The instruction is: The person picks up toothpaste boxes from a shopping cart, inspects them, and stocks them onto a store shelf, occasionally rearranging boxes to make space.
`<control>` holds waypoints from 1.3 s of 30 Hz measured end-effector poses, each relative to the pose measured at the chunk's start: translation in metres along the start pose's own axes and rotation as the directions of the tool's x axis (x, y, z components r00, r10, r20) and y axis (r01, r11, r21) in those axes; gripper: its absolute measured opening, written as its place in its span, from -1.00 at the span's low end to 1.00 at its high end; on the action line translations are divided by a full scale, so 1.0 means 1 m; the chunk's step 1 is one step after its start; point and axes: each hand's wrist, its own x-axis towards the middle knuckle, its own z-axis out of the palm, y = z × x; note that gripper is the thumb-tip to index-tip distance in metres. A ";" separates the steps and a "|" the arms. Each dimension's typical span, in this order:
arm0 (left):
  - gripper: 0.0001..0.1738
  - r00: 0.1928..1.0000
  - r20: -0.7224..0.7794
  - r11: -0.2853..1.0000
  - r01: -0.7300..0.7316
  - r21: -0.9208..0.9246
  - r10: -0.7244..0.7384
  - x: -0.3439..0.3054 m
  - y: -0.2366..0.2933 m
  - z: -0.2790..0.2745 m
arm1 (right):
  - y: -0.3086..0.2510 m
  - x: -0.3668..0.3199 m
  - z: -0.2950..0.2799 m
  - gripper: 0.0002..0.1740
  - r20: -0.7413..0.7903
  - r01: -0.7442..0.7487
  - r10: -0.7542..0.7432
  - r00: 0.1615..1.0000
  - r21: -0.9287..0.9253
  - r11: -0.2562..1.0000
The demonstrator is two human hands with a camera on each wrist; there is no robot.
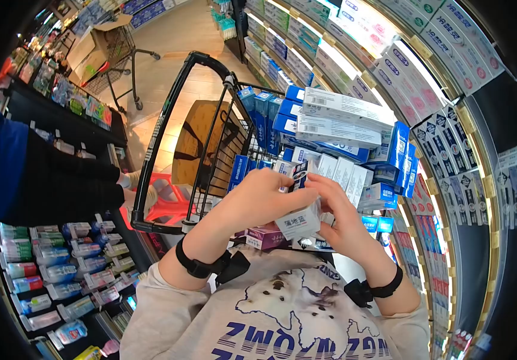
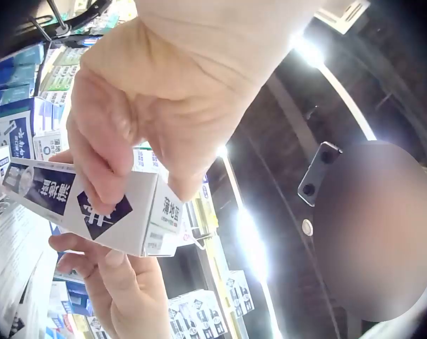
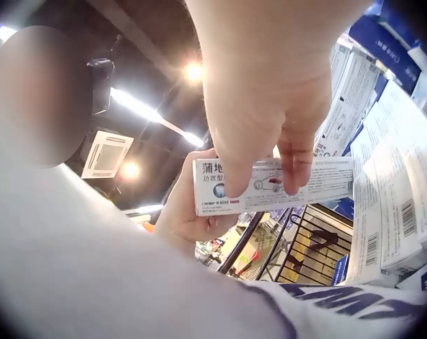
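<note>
Both hands grip a white toothpaste box (image 1: 299, 223) with dark blue panels, held close before the person's chest. My left hand (image 1: 257, 197) comes over it from one side, its fingers bent across the printed face. On the opposite side is my right hand (image 1: 347, 221), thumb and fingers on the box. In the left wrist view the box (image 2: 139, 224) lies between the left fingers above and the right hand (image 2: 121, 286) below. The right wrist view shows the back panel of the box (image 3: 270, 189) with the right fingers against it.
A shopping cart (image 1: 161, 129) stands ahead, with blue boxes (image 1: 264, 117) and white boxes (image 1: 345, 108) piled high. Shelves of toothpaste (image 1: 405, 72) run along the right. At left are a dark-clothed person's leg (image 1: 66, 174), packaged goods (image 1: 60, 258) and another cart (image 1: 114, 66).
</note>
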 end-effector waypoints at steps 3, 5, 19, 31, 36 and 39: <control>-0.34 0.996 0.044 0.996 0.077 0.038 -0.079 0.000 0.013 -0.007 | 0.004 0.004 0.002 -0.18 -0.058 0.035 -0.033 0.998 0.038 0.999; -0.29 0.998 0.027 0.998 0.050 0.042 -0.051 0.001 0.014 -0.009 | 0.002 0.005 0.001 -0.19 -0.078 0.001 0.003 0.997 0.045 0.999; -0.19 0.997 0.033 0.998 0.066 -0.017 -0.065 0.005 0.007 -0.011 | 0.002 0.009 0.003 -0.23 -0.090 -0.011 0.016 0.996 0.064 0.998; -0.19 0.957 0.288 0.991 0.063 -0.116 -0.027 -0.008 -0.065 -0.020 | -0.010 -0.004 -0.002 -0.33 0.011 0.099 -0.099 0.995 -0.146 0.984; -0.25 0.956 0.293 0.879 0.166 -0.447 -0.031 0.000 -0.089 -0.002 | 0.018 -0.039 -0.023 -0.51 -0.241 -0.099 0.074 0.968 -0.095 0.990; -0.25 0.961 0.252 0.960 0.175 -0.219 -0.118 0.015 -0.089 0.008 | 0.039 -0.060 -0.025 -0.57 -0.354 -0.179 0.144 0.924 -0.067 0.982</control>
